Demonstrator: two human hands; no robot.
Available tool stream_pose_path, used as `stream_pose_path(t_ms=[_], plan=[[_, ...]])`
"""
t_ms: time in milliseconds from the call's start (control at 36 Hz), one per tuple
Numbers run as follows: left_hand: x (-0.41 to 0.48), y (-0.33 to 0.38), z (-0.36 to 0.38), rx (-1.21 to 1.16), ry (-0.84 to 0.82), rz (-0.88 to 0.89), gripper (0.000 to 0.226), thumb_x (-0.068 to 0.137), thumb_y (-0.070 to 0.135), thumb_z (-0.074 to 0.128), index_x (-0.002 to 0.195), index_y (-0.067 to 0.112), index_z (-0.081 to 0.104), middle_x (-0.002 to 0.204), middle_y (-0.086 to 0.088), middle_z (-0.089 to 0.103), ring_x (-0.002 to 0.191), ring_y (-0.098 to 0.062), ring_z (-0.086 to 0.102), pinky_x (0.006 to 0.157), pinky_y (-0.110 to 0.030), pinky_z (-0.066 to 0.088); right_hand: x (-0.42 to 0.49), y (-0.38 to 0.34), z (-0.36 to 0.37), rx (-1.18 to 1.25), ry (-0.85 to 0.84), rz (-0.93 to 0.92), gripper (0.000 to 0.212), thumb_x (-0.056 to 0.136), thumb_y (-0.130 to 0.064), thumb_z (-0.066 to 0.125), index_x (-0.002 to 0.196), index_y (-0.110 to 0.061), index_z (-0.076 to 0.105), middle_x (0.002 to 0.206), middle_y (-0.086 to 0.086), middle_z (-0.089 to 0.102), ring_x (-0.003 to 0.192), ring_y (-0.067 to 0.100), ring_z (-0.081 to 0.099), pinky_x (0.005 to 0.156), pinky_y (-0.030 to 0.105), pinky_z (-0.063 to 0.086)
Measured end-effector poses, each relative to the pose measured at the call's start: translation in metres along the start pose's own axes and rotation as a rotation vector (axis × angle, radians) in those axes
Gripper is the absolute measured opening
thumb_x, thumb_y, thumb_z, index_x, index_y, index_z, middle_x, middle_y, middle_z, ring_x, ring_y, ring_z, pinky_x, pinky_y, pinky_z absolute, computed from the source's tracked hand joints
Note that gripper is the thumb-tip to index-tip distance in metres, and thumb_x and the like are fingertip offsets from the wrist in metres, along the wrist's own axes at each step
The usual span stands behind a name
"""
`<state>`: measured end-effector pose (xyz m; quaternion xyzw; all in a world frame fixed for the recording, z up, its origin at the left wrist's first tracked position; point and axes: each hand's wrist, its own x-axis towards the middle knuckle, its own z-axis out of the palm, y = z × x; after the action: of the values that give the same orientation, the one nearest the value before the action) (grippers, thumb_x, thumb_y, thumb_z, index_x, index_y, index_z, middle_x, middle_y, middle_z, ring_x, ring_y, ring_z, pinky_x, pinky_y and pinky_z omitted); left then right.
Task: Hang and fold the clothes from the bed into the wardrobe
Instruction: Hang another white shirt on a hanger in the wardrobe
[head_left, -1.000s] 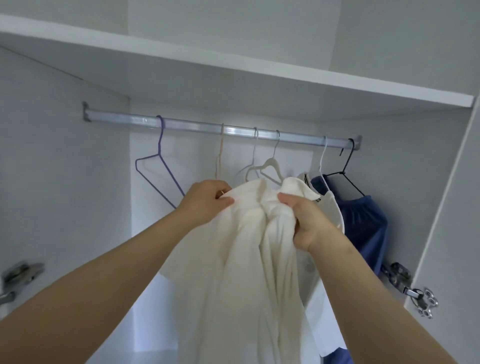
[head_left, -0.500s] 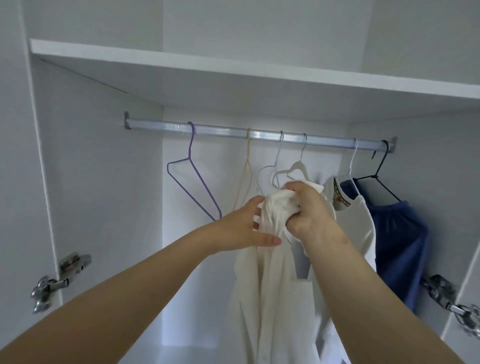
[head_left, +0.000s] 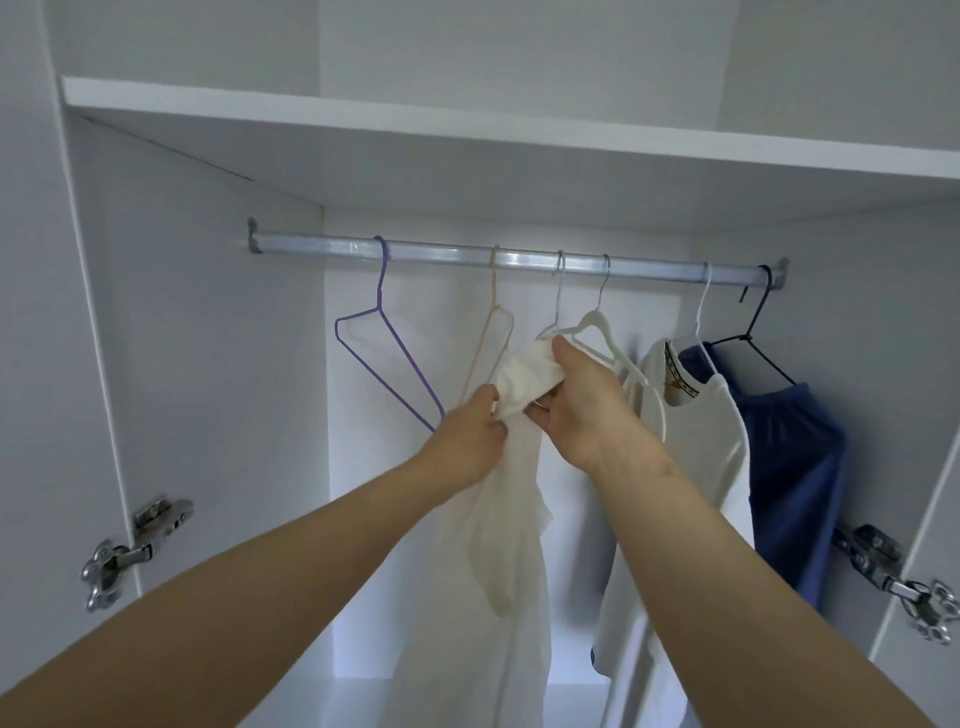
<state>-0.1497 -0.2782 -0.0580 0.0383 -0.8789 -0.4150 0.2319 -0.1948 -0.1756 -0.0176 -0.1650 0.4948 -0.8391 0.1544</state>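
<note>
Beneath the wardrobe's shelf (head_left: 467, 130), six hangers hung on the rail (head_left: 519, 258), two already carrying clothes, while your left hand (head_left: 470, 439) and right hand (head_left: 584, 402) both gripped the bunched top of one white garment (head_left: 511, 519) just under a bare white hanger (head_left: 592, 325).

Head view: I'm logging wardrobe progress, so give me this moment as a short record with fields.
rail: metal rail under the shelf, six hangers hooked on it
bare hangers: purple wire hanger, peach hanger, white plastic hanger
hung clothes: white top and blue garment, at the right end
in hand: white garment, bunched at its top beside a thin white hanger
left hand: grips the cloth
right hand: grips the bunched top
status: garment not yet hung
</note>
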Motion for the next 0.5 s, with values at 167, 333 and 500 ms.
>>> stream_pose_path(t_ms=[167, 333, 500], plan=[[0.013, 0.005, -0.037, -0.467, 0.035, -0.125, 0.024, 0.091, 0.004, 0.047, 0.074, 0.015, 0.06, 0.069, -0.002, 0.06, 0.065, -0.017, 0.054, 0.057, -0.022, 0.041, 0.003, 0.0, -0.01, -0.311, 0.047, -0.094, 0.021, 0.098, -0.032, 0.043, 0.082, -0.027, 0.056, 0.081, -0.009, 0.058, 0.071, 0.004, 0.057, 0.064, 0.018, 0.044], [0.017, 0.02, -0.06, -0.807, -0.07, -0.166, 0.028, 0.095, 0.017, 0.047, 0.076, 0.016, 0.067, 0.062, 0.002, 0.069, 0.054, -0.011, 0.066, 0.048, -0.018, 0.051, 0.004, 0.018, -0.012, -0.468, -0.009, -0.241, 0.018, 0.091, -0.04, 0.054, 0.09, -0.024, 0.063, 0.109, -0.006, 0.058, 0.084, 0.004, 0.057, 0.06, 0.016, 0.042], [0.02, 0.028, -0.082, -1.103, -0.033, -0.173, 0.026, 0.095, 0.017, 0.045, 0.075, 0.015, 0.061, 0.058, -0.003, 0.067, 0.051, -0.016, 0.066, 0.046, -0.024, 0.053, 0.006, 0.035, -0.025, -0.58, -0.165, -0.172, 0.08, 0.071, -0.02, 0.08, 0.131, -0.044, 0.033, 0.114, -0.018, 0.051, 0.097, 0.003, 0.059, 0.073, 0.021, 0.049]])
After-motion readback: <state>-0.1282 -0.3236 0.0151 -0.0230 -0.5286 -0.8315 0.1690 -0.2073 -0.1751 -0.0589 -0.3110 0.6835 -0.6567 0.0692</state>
